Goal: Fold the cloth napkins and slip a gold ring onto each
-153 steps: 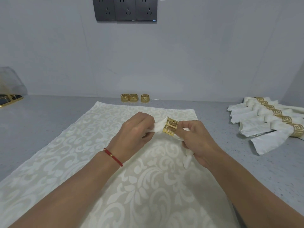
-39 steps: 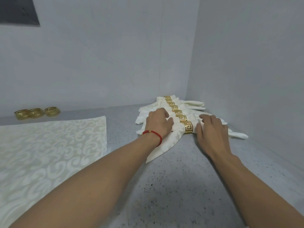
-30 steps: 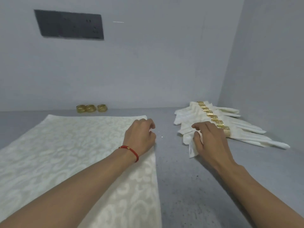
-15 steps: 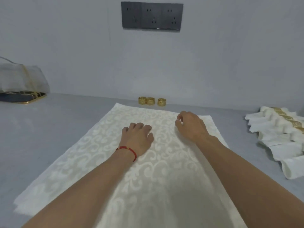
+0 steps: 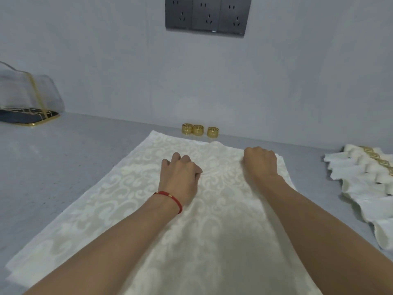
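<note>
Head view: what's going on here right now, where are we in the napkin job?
A person has both hands on a patterned napkin spread flat on the grey counter. The left hand rests on it with curled fingers; the right hand sits at its far right corner, apparently gathering the cloth. Three gold rings wait by the wall. A row of finished napkins, already ringed, lies to the right.
</note>
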### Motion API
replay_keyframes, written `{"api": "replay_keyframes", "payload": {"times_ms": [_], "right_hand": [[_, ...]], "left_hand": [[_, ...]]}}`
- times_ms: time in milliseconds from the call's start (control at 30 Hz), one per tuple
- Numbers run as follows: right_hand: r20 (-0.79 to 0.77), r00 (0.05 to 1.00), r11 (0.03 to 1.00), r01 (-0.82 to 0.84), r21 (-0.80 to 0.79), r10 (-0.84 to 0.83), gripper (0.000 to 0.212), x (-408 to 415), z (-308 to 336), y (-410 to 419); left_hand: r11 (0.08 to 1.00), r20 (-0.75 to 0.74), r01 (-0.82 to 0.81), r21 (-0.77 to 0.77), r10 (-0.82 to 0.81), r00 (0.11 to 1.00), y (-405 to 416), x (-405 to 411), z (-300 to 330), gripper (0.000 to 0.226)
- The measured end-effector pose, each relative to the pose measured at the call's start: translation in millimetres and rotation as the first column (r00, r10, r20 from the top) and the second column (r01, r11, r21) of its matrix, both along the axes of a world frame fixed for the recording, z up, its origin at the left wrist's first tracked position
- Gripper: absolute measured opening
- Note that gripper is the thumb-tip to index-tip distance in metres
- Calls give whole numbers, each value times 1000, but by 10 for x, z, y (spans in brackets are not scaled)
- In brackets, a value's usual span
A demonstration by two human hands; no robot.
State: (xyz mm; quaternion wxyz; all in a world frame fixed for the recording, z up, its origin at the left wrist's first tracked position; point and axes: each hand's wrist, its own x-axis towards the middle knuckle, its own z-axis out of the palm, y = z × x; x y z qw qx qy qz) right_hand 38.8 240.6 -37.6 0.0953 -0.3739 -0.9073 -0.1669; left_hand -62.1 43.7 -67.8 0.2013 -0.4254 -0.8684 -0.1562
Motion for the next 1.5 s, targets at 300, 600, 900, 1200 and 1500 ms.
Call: {"api": "replay_keyframes", "payload": {"times_ms": [300, 600, 900, 1200, 1500], "right_hand": [[208, 973, 994, 107, -21, -101, 15, 1243, 266, -96], [-137, 841, 846, -532, -42, 523, 28, 2260, 255, -1226], [253, 644, 687, -711, -151, 722, 123, 2717, -395, -1900], [194, 576, 587, -810, 6, 794, 110, 2771, -448, -1924], [-533, 780, 573, -613, -544, 328, 38, 2545, 147, -2052]], "left_hand": [[969, 381, 86, -234, 10, 924, 227, 676, 181, 35], [958, 412, 269, -102, -205, 888, -500, 1135, 176, 48], [807, -142, 588, -53, -589, 796, -1904, 1766, -222, 35], [817, -357, 425, -391, -560, 748, -2185, 1594, -548, 109], [818, 187, 430, 381, -524, 831, -2111, 1509, 69, 28]]}}
